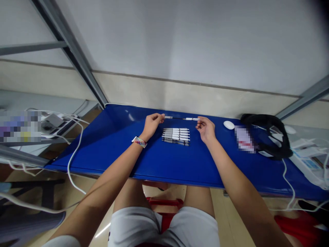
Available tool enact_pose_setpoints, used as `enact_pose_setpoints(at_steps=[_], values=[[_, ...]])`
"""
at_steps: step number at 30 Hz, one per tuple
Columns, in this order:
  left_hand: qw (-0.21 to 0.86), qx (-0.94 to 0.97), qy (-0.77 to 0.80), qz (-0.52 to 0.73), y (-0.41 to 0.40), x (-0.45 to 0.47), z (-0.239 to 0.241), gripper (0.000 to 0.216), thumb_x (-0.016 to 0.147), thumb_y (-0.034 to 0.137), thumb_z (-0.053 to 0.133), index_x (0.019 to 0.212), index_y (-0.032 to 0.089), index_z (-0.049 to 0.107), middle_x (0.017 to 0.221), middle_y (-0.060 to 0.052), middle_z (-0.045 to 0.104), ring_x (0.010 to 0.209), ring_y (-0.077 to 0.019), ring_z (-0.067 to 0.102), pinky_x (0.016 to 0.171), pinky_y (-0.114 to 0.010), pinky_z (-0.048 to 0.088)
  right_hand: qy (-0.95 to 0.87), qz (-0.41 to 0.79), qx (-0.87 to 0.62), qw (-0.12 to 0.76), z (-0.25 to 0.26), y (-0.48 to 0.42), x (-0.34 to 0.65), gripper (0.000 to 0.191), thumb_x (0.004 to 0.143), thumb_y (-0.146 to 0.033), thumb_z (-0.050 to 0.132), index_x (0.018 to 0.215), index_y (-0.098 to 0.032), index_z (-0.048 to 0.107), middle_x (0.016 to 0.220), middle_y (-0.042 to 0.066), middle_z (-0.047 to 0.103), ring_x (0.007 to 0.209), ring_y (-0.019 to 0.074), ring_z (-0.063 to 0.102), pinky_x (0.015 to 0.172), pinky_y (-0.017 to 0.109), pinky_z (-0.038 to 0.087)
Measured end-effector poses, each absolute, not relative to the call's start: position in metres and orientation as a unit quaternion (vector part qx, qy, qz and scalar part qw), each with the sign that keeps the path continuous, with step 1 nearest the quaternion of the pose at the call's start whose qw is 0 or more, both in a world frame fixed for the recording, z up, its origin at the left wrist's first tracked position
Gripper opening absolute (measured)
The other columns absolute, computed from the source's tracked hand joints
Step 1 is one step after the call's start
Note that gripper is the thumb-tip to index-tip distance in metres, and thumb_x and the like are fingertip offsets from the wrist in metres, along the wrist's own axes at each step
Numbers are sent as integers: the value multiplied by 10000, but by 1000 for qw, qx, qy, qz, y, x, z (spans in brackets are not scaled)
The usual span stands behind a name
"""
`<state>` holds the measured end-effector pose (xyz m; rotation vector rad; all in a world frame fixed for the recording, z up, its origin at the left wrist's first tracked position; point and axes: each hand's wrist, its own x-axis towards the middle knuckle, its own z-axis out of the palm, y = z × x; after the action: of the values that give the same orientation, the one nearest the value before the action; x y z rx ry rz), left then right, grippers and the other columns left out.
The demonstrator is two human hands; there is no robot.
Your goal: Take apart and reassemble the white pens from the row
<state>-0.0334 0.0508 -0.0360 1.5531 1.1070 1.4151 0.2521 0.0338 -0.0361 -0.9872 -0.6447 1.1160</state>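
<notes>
Above the row of pens, my left hand [153,123] pinches the pale end of a pen part [168,117]. A thin dark refill [179,118] runs from that part to the right. My right hand [206,128] pinches the far end of a white pen barrel [191,119], lined up with the refill. The refill's right end is at the barrel's left end; I cannot tell whether it is inside. Just below, between my hands, several white and grey pens [176,133] lie side by side on the blue table [164,161].
To the right are a white oval object [228,125], a blurred-out packet [244,139] and a black headset-like strap [279,137] with a cable. White cables [77,147] hang past the table's left edge. A wall [164,97] and metal frame posts [89,77] stand behind.
</notes>
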Motion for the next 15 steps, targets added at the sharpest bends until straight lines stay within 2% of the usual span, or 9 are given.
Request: enact_pose_setpoints(at_steps=[11,15], values=[[371,612,431,550,48,-32,-34,446,919,592,729,725,190,738,708,-47,705,688,-179,611,730,-345,501,-295,502,-440,683,-35,32,250,162,640,-252,797,793,-219,757,644,-17,640,581,115,550,530,237,487],[382,642,423,513,42,-28,-31,445,932,595,721,743,193,740,698,-42,700,679,-181,612,701,-335,481,-387,538,-422,619,-35,26,242,211,667,-282,864,856,-218,799,708,4,702,633,131,613,594,260,534]])
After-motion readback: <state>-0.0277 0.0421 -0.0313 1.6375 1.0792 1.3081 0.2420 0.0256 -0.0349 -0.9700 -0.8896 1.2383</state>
